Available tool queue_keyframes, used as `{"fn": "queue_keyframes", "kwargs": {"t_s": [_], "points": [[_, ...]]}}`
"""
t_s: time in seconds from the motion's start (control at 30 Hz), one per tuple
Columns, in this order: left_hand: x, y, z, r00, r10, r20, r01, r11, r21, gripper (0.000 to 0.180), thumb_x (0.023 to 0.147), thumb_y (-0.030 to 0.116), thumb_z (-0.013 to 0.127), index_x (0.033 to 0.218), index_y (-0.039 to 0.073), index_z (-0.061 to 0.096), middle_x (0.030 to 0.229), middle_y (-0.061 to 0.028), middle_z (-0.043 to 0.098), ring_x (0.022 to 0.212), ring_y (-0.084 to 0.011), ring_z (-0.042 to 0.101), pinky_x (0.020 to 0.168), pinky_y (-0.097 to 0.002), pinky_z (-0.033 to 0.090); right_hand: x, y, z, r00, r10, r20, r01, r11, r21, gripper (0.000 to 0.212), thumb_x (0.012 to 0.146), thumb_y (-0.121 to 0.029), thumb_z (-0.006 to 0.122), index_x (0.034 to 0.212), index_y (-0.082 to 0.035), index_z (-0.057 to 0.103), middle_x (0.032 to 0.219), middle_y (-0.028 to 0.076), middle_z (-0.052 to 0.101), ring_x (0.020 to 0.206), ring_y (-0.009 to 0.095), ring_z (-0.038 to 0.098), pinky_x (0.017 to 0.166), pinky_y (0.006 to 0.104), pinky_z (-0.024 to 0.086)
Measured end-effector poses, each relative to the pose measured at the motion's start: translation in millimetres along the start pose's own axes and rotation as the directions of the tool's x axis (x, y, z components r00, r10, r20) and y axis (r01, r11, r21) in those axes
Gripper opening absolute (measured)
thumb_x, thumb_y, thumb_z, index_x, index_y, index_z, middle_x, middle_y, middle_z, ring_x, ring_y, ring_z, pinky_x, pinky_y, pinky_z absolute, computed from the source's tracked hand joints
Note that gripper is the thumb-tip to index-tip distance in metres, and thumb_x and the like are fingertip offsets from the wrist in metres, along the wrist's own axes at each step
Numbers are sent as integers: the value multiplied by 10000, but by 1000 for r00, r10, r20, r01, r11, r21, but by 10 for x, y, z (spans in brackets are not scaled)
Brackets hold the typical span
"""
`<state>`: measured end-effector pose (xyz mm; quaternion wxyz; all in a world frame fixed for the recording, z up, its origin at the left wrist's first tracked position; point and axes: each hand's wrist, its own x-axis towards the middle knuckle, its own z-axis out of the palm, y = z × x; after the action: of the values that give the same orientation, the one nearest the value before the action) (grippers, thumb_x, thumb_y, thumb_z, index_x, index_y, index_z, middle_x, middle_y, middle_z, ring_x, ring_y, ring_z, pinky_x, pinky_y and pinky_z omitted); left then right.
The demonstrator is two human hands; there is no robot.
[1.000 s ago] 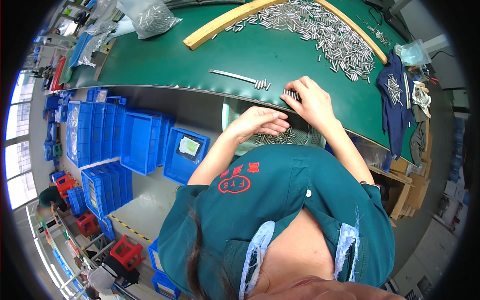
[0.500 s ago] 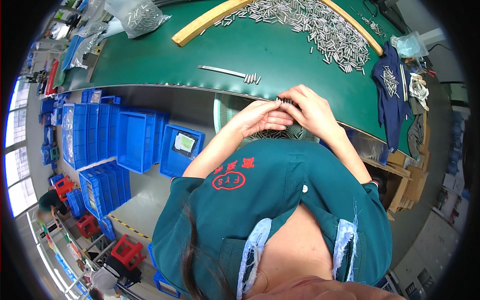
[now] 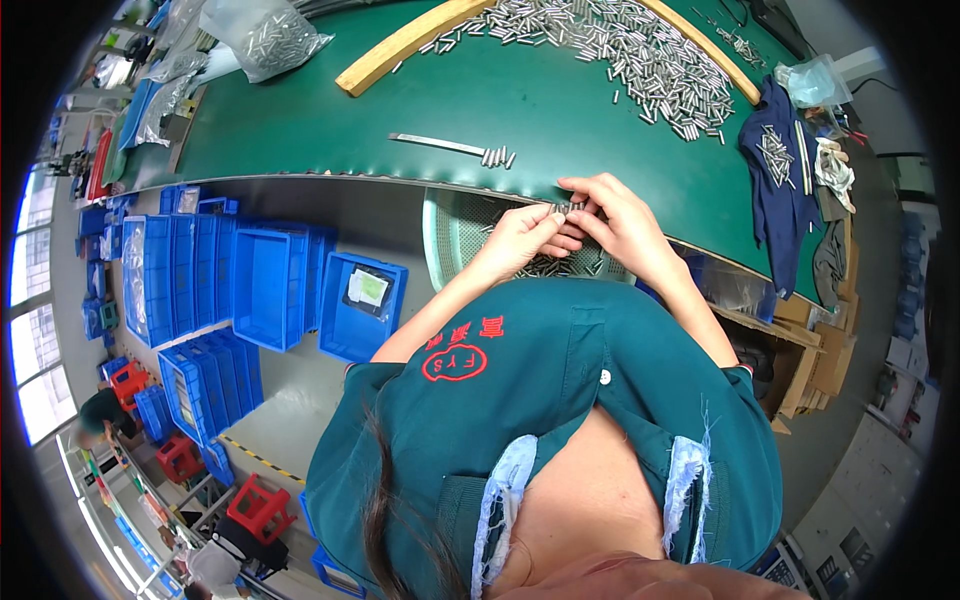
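Note:
My left hand (image 3: 524,240) and my right hand (image 3: 622,218) meet at the front edge of the green table. Between their fingertips is a short row of small metal pins (image 3: 568,208), partly covered by the fingers. The left thumb and fingers pinch at the row's left end, while the right hand's fingers curl round its other side. Directly beneath both hands, a pale green mesh basket (image 3: 436,240) holds a heap of similar pins (image 3: 545,268). On the table just beyond lies a flat metal strip (image 3: 435,143) with several pins (image 3: 497,158) at its right end.
A large pile of pins (image 3: 660,75) spreads over the far table between wooden bars (image 3: 415,45). At far left sits a clear bag of pins (image 3: 265,40). Dark blue cloth (image 3: 775,200) with pins on it drapes the right edge. Blue crates (image 3: 270,285) stand at left.
My left hand has gone from stretched fingers with the palm showing to a curled pinch on the pins. The right hand stays nearly in place, its fingers slightly more spread.

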<state>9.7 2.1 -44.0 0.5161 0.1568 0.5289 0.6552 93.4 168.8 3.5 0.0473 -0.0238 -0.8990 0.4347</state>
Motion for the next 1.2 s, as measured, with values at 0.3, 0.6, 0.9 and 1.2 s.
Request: {"fn": "queue_keyframes", "kwargs": {"t_s": [0.3, 0.6, 0.9, 1.2], "points": [[-86, 263, 26, 995, 92, 30, -96, 978, 183, 271, 985, 202, 484, 1061, -20, 619, 962, -92, 667, 871, -161, 672, 746, -268, 550, -32, -170, -109, 997, 81, 0, -78, 953, 294, 410, 844, -44, 646, 1247, -79, 574, 924, 7, 553, 762, 78, 492, 671, 213, 429], [-196, 470, 53, 995, 79, 65, -92, 968, 233, 305, 989, 231, 484, 1077, -29, 618, 942, -128, 677, 855, -190, 681, 760, -296, 557, -61, -254, -136, 997, 72, -7, -61, 899, 433, 408, 864, -63, 648, 1262, -62, 557, 937, -11, 567, 808, 52, 500, 692, 205, 423], [-227, 524, 75, 996, 73, 55, -84, 967, 239, 328, 991, 269, 476, 1058, -12, 631, 914, -124, 691, 824, -177, 684, 739, -287, 549, -46, -249, -141, 986, 142, 93, -169, 772, 613, 405, 884, -82, 644, 1274, -55, 538, 943, -26, 567, 804, 26, 488, 705, 175, 407], [-233, 528, 64, 998, 49, 31, -55, 969, 242, 278, 976, 184, 485, 1046, -37, 639, 895, -104, 690, 790, -149, 672, 721, -265, 545, -39, -205, -103, 977, 157, 142, -211, 706, 676, 401, 887, -76, 638, 1272, -33, 533, 962, -20, 574, 820, 25, 502, 720, 176, 421]]}}
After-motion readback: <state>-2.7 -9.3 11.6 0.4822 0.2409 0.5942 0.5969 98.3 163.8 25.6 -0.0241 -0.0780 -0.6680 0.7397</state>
